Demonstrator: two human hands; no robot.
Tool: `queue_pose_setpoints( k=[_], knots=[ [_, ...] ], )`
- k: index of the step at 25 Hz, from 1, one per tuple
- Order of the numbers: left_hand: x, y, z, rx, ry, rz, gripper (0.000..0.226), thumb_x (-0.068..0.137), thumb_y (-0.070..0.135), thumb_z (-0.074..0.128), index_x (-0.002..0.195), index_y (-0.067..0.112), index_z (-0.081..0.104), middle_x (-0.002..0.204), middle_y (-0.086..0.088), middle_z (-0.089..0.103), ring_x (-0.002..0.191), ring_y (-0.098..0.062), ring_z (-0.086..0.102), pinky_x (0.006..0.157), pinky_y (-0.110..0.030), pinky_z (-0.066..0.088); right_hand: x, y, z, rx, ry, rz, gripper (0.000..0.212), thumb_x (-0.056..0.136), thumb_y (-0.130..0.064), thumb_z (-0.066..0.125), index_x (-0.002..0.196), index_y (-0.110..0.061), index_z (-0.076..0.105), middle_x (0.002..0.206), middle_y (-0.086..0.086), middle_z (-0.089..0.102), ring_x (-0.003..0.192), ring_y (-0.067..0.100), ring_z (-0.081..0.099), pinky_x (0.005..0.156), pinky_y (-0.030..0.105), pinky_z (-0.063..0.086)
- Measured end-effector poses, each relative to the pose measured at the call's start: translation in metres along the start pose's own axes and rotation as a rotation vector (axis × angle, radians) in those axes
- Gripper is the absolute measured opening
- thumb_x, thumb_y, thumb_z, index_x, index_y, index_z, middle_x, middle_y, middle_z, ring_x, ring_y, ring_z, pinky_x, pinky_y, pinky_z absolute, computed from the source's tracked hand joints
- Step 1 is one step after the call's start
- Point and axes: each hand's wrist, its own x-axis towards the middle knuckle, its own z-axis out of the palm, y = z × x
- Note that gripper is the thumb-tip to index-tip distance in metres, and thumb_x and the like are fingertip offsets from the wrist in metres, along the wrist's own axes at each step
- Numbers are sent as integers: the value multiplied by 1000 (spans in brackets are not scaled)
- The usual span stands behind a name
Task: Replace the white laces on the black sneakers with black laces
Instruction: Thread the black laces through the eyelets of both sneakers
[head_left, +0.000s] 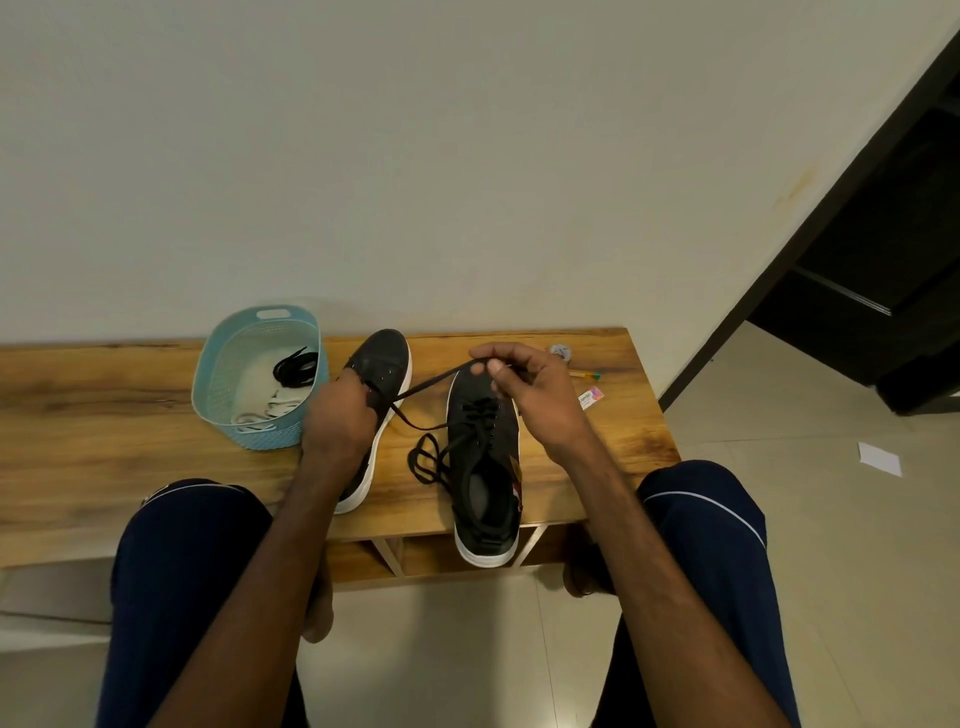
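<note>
1. Two knees in navy trousers sit nearest. The forearms reach out between them to a wooden table.
2. The right shoe, black with a white sole, lies on the table with its heel overhanging the near edge. It is already threaded in black, and its loose ends loop on the wood just to its left.
3. The left hand is curled over the middle of the left shoe and grips its upper. This shoe lies beside the right one, toe pointing away.
4. A black lace runs taut from under the left hand, up and rightward. A second strand trails across the table toward the right shoe.
5. The right hand pinches that lace between thumb and fingertips, above the right shoe's toe.
6. A blue basket stands just left of the left shoe. It holds the white laces and a bundled spare lace.
7. At the far right corner lie a pen, a small packet and a grey round thing.
8. A paper lies on the tiled floor to the right.
</note>
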Motion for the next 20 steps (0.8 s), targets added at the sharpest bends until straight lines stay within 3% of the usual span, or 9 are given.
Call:
queue_pose_setpoints(
  k=[3, 5, 6, 8, 10, 12, 14, 16, 20],
  knots=[
    [-5, 4, -2, 128, 47, 47, 40, 91, 7, 61, 127, 2, 46, 123, -22, 54, 111, -38, 56, 87, -46, 51, -1, -4, -11, -166, -30, -2, 26, 96, -2, 58, 113, -20, 66, 100, -4, 74, 99, 10, 69, 81, 26, 55],
    [-8, 13, -4, -48, 116, 293, 41, 96, 10, 56, 135, 6, 46, 134, -17, 48, 122, -31, 49, 97, -42, 46, -5, -6, -8, -290, -51, -19, 22, 94, -3, 62, 105, -22, 60, 90, -8, 74, 90, 2, 69, 80, 22, 55],
    [-11, 20, -4, -207, 64, 445, 36, 100, 14, 50, 136, 9, 50, 135, -11, 50, 123, -24, 48, 99, -35, 43, -7, -6, -3, -344, -82, -30, 22, 93, -4, 64, 101, -23, 57, 88, -8, 73, 88, 1, 69, 79, 21, 54],
    [-22, 34, 0, -490, -205, 606, 29, 105, 21, 42, 127, 12, 59, 121, -5, 63, 111, -15, 57, 91, -25, 45, -10, -6, 8, -448, -143, -75, 22, 91, -5, 66, 96, -22, 54, 89, -7, 67, 87, 5, 67, 76, 24, 54],
    [-30, 39, 7, -620, -376, 548, 25, 105, 22, 43, 107, 10, 66, 92, -5, 68, 84, -18, 63, 76, -31, 50, -12, -3, 14, -553, -148, -126, 20, 91, -9, 68, 94, -21, 52, 87, -7, 62, 80, 1, 62, 68, 22, 51],
    [-27, 34, 12, -607, -333, 473, 25, 104, 24, 46, 90, 15, 66, 74, 5, 62, 68, -14, 57, 66, -33, 48, -11, -2, 10, -583, -83, -134, 19, 89, -14, 72, 92, -20, 54, 81, -12, 59, 73, -3, 57, 63, 14, 45],
    [-21, 26, 12, -539, -221, 442, 25, 103, 27, 48, 85, 22, 65, 67, 14, 59, 62, -1, 52, 58, -18, 41, -10, 0, 1, -477, 5, -98, 12, 88, -15, 73, 90, -17, 62, 80, -11, 63, 74, 0, 59, 66, 12, 45],
    [-18, 24, 12, -510, -182, 413, 24, 103, 27, 48, 87, 24, 65, 75, 14, 61, 68, 2, 54, 60, -17, 38, -9, 1, -6, -355, 64, -58, 3, 91, -12, 70, 93, -14, 70, 83, -6, 70, 76, 5, 64, 70, 18, 51],
    [-22, 29, 20, -536, -242, 458, 21, 103, 26, 47, 102, 22, 68, 101, 8, 67, 94, -3, 60, 79, -23, 44, -10, 5, -7, -321, 48, -19, 13, 94, -4, 62, 102, -11, 70, 85, -2, 73, 75, 5, 68, 70, 22, 56]
  ],
)
